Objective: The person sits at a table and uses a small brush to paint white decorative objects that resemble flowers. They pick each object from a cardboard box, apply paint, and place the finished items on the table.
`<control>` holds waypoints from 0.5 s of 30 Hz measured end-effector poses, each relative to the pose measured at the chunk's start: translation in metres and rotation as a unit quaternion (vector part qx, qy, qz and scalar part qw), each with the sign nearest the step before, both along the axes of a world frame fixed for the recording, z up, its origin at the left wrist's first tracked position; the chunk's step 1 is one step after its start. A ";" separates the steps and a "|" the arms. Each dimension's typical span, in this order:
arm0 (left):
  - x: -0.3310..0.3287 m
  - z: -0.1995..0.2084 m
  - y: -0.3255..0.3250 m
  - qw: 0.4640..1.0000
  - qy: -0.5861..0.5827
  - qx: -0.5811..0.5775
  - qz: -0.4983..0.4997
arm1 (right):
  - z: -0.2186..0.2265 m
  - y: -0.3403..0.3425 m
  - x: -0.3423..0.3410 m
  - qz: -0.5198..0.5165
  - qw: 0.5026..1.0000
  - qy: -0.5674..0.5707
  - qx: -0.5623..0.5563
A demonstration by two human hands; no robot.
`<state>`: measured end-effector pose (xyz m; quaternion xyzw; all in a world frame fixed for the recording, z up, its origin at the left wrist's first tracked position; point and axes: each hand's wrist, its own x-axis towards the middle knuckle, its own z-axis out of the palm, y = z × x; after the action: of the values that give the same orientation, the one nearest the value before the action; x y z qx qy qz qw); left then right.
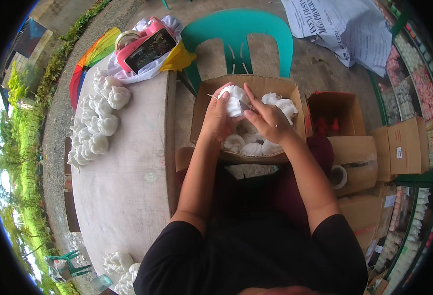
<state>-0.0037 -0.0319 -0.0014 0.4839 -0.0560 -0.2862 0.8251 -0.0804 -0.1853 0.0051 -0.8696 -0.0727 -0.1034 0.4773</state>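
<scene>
Over a cardboard box [199, 115], my left hand [217, 114] is closed around a white moulded piece [235, 98] that looks like a candle. A short white strand sticks out of its left side. My right hand [270, 119] pinches a thin grey blade [245, 102] against the piece; its handle is hidden by my fingers. A tiny white fleck sits on the back of that hand. More rounded white pieces [252, 148] lie inside the box, partly covered by my hands and forearms.
To the left, a pale table [138, 128] bears rows of white moulded pieces [98, 105]. A phone [150, 50] in a pink holder stands at its far end. A green plastic chair [270, 27] is beyond the box. Cardboard boxes [351, 152] and stocked shelves [407, 93] stand on the right.
</scene>
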 end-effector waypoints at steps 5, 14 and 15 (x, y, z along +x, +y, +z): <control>-0.002 0.002 0.001 0.997 -0.004 -0.076 0.012 | -0.008 0.003 0.000 0.001 0.996 -0.086 0.022; 0.003 -0.013 0.001 0.992 -0.072 -0.104 0.030 | -0.009 -0.003 0.003 0.020 0.994 -0.098 0.050; 0.002 -0.012 0.001 0.991 -0.062 -0.118 0.027 | -0.010 -0.003 0.005 0.013 0.994 -0.105 0.041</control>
<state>-0.0021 -0.0308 -0.0131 0.4012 -0.1275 -0.2242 0.8790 -0.0753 -0.1882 -0.0049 -0.8327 -0.1292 -0.1915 0.5032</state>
